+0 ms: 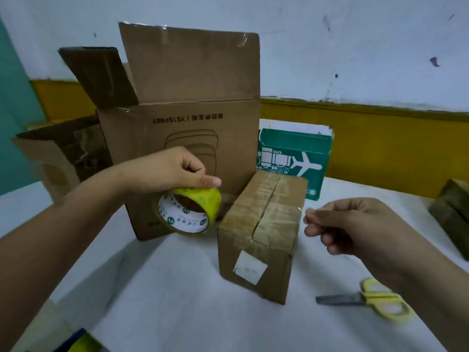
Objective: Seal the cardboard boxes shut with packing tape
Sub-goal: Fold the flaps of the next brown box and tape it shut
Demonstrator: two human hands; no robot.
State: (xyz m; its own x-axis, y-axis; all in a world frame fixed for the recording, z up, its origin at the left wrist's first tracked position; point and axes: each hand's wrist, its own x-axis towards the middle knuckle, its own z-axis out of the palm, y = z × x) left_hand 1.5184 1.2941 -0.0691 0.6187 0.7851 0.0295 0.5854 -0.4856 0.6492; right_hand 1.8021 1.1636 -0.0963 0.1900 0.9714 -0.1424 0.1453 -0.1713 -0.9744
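A small closed cardboard box (258, 240) with a white label on its front stands in the middle of the white table (165, 288). My left hand (177, 168) grips a roll of yellowish packing tape (200, 196) just left of the box's top. My right hand (350, 224) hovers at the box's right edge, fingers curled, thumb and forefinger pinching what looks like the clear free end of the tape. A glossy strip crosses the box top between the two hands.
A tall cardboard box (182, 128) with raised flaps stands behind the roll. A green box (294, 158) with a plane print is at the back right. Yellow-handled scissors (375, 301) lie near right. More cardboard boxes sit far left (58, 153) and far right (451, 214).
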